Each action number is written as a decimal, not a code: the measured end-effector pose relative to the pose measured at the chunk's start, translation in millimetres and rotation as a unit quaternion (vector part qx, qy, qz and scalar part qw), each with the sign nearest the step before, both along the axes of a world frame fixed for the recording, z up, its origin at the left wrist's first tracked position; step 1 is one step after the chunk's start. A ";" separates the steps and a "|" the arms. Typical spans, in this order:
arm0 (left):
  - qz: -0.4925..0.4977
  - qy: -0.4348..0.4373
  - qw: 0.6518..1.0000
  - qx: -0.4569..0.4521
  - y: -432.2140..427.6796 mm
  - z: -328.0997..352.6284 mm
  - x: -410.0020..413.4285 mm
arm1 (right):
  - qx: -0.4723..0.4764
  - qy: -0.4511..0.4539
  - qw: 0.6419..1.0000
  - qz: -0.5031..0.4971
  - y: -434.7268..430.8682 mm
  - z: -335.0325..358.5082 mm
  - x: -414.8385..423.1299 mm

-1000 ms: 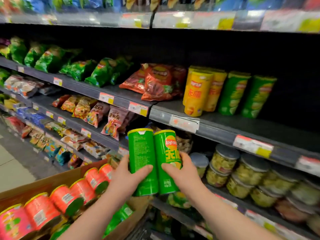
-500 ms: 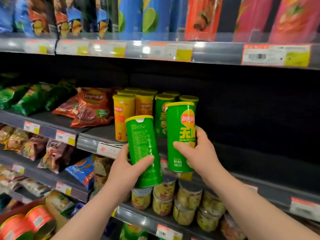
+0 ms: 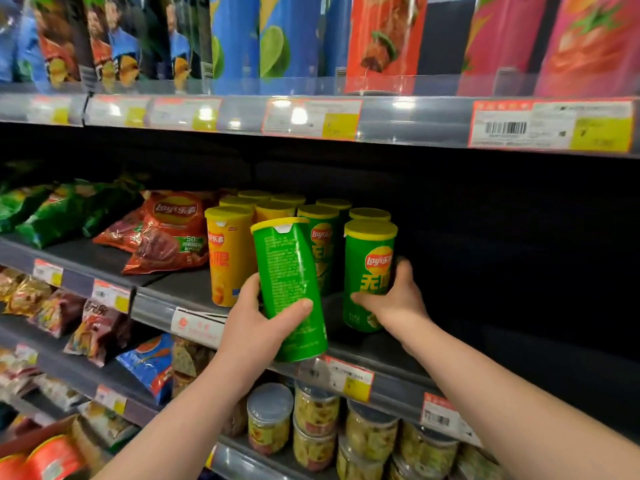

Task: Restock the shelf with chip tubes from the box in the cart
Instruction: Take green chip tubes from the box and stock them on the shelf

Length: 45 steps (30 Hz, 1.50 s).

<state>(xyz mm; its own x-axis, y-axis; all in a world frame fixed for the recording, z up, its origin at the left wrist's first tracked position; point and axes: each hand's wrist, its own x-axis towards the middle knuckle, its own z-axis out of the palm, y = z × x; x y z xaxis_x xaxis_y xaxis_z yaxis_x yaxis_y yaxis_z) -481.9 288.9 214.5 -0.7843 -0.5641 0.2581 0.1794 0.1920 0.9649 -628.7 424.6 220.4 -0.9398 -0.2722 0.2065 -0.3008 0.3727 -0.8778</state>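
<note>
My left hand point(image 3: 258, 327) grips a green chip tube point(image 3: 291, 278), tilted, in front of the middle shelf point(image 3: 194, 289). My right hand point(image 3: 394, 299) holds a second green chip tube point(image 3: 369, 268) upright, its base resting on the shelf, at the right end of the tube rows. Yellow tubes point(image 3: 225, 258) and more green tubes point(image 3: 322, 237) stand behind and to the left. Red-lidded tubes point(image 3: 52, 459) lie in the cardboard box point(image 3: 38, 434) at the bottom left corner.
Chip bags point(image 3: 169, 233) lie left of the tubes. The shelf right of the green tubes is dark and bare. Tall tubes point(image 3: 377, 39) fill the upper shelf. Clear jars point(image 3: 315, 424) stand on the shelf below, snack bags point(image 3: 97, 327) to their left.
Both hands moved up and forward to the shelf. The right hand's tube now stands on the shelf by the green row; the left hand's tube came closer to it. The view tilted upward.
</note>
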 end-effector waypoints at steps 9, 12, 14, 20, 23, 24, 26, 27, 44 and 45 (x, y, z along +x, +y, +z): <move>-0.019 -0.005 0.998 -0.057 -30.4 8.4 -20.6 | 0.035 0.007 0.999 -0.040 -20.1 -11.4 -17.4; -0.025 -0.008 0.997 -0.073 -39.7 10.2 -26.5 | 0.027 0.010 0.998 -0.055 -27.6 -13.6 -22.0; -0.027 -0.007 0.996 -0.083 -44.9 10.7 -29.9 | 0.027 0.013 0.997 -0.066 -32.0 -14.7 -25.8; -0.056 -0.009 0.995 -0.083 -57.6 6.2 -37.3 | 0.039 0.014 0.994 -0.101 -42.6 -14.2 -41.0; -0.064 -0.013 0.994 -0.090 -62.9 4.7 -40.6 | 0.043 0.005 0.992 -0.122 -46.9 -12.6 -48.9; -0.066 -0.014 0.993 -0.093 -64.4 4.5 -41.7 | 0.043 0.005 0.991 -0.128 -48.1 -12.2 -51.8; -0.069 -0.017 0.993 -0.098 -67.1 4.0 -44.2 | 0.045 0.002 0.990 -0.135 -49.5 -10.9 -57.1; -0.071 -0.019 0.992 -0.099 -68.4 3.5 -45.6 | 0.047 -0.002 0.989 -0.138 -50.2 -10.0 -60.0; -0.083 -0.043 0.989 -0.113 -70.7 -2.5 -75.8 | 0.017 0.031 0.987 -0.155 -37.4 4.9 -53.8; -0.086 -0.048 0.988 -0.117 -70.2 -3.6 -79.2 | 0.019 0.080 0.985 -0.155 -34.6 9.1 -48.3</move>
